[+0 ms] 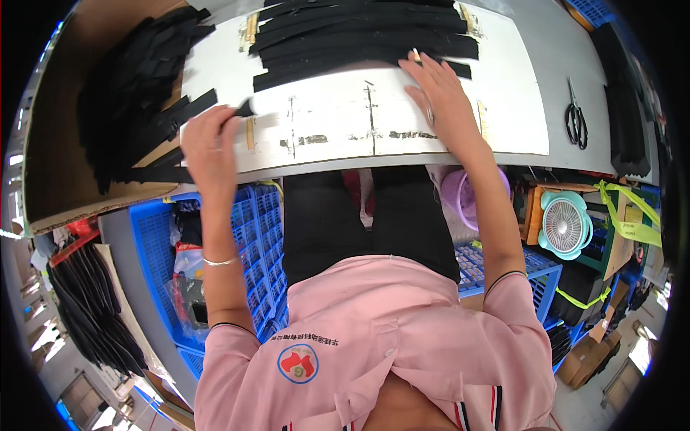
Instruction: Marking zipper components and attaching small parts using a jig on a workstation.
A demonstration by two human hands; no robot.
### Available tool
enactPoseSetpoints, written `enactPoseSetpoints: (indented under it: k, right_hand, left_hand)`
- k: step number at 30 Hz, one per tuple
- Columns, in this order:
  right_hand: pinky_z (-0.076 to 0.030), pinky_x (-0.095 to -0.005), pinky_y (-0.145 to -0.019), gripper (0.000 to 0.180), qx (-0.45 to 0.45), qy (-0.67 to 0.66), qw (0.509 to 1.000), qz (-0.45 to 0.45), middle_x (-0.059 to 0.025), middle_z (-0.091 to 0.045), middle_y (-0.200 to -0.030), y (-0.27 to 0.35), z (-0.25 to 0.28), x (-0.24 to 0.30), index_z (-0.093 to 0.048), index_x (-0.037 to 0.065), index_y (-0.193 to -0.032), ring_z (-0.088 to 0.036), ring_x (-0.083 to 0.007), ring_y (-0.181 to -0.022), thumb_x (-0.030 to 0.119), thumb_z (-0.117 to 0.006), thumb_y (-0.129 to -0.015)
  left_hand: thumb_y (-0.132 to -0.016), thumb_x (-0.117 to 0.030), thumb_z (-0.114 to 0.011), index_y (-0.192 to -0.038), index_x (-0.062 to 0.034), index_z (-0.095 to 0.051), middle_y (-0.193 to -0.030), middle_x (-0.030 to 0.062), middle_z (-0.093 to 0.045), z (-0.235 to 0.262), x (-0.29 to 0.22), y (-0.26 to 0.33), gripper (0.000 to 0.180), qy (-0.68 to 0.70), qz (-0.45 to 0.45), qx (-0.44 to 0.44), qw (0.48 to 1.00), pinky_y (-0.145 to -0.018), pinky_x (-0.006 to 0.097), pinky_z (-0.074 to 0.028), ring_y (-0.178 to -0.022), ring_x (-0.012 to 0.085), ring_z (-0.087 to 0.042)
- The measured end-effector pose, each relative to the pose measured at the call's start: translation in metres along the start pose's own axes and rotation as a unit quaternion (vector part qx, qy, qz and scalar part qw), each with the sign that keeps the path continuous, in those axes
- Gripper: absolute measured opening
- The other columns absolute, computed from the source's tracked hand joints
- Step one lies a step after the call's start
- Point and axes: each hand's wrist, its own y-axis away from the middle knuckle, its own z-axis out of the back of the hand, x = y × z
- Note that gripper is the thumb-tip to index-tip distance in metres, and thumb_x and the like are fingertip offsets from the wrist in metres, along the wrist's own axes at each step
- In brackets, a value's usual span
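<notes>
My left hand [210,147] is closed in a pinch at the left end of the white board [517,115], with a short end of black strip [246,108] showing at its fingertips. Over the right part of the board is my right hand [444,97], its fingertips near the lowest of several black strips [359,54] laid across the board. A small pale tip shows by its forefinger and a slim edge under its palm; I cannot make out what it holds. Dark lines and tape marks run over the board's near part.
A cardboard box [54,154] heaped with loose black strips [136,93] stands at the left. Black-handled scissors [575,122] lie to the right, beside a stack of black pieces [627,129]. Below the table edge are a blue crate [154,251], a purple basket [460,201] and a turquoise fan [565,224].
</notes>
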Motion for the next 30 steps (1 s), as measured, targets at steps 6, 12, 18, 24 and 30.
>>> enactPoseSetpoints:
  k: [6, 12, 18, 24, 30]
  right_hand:
    - [-0.044, -0.0456, -0.108, 0.032, -0.042, -0.131, 0.99, -0.027, -0.0161, -0.067, -0.128, -0.01, 0.013, -0.002, -0.06, 0.008, -0.132, -0.066, -0.0331, -0.111, 0.011, -0.061, -0.1]
    - [-0.053, -0.0378, -0.088, 0.026, -0.163, -0.222, 0.936, -0.217, -0.0159, -0.069, -0.12, 0.06, 0.032, 0.045, -0.067, 0.006, -0.123, -0.068, -0.0308, -0.1, 0.006, -0.064, -0.097]
    - [-0.036, -0.0486, -0.115, 0.049, -0.08, -0.067, 0.99, -0.099, -0.0112, -0.069, -0.127, 0.093, 0.022, 0.054, -0.06, 0.008, -0.132, -0.059, -0.028, -0.13, 0.009, -0.076, -0.086]
    - [-0.035, -0.0498, -0.115, 0.047, -0.113, -0.028, 0.987, -0.115, -0.0073, -0.069, -0.128, 0.101, 0.034, 0.018, -0.062, 0.01, -0.13, -0.061, -0.0287, -0.126, 0.008, -0.076, -0.085]
    - [-0.036, -0.0497, -0.114, 0.044, -0.135, 0.027, 0.983, -0.124, -0.0043, -0.072, -0.124, 0.111, 0.036, -0.001, -0.066, 0.012, -0.127, -0.063, -0.0269, -0.12, 0.004, -0.075, -0.085]
  left_hand:
    - [-0.083, -0.01, -0.076, -0.1, -0.0074, -0.071, -0.111, 0.0071, -0.069, -0.071, -0.114, 0.006, 0.018, 0.163, -0.109, 0.048, 0.98, -0.108, 0.048, -0.039, -0.11, 0.0262, -0.062]
    - [-0.084, -0.011, -0.077, -0.112, -0.0036, -0.072, -0.122, 0.0118, -0.067, -0.116, -0.166, 0.023, 0.029, 0.234, -0.095, 0.09, 0.963, -0.115, 0.053, -0.033, -0.126, 0.0328, -0.057]
    - [-0.09, -0.016, -0.074, -0.13, -0.0091, -0.069, -0.141, 0.0101, -0.062, -0.083, -0.156, 0.029, 0.041, 0.191, -0.058, 0.114, 0.973, -0.122, 0.052, -0.024, -0.142, 0.0317, -0.047]
    - [-0.098, -0.021, -0.066, -0.146, -0.0106, -0.057, -0.153, 0.0089, -0.053, -0.057, -0.11, 0.046, 0.05, 0.067, -0.009, 0.193, 0.979, -0.124, 0.055, -0.01, -0.149, 0.0284, -0.039]
    - [-0.099, -0.025, -0.065, -0.148, -0.0127, -0.055, -0.155, 0.0076, -0.05, -0.041, -0.085, 0.056, 0.051, 0.016, 0.024, 0.182, 0.983, -0.122, 0.061, -0.001, -0.151, 0.0316, -0.035]
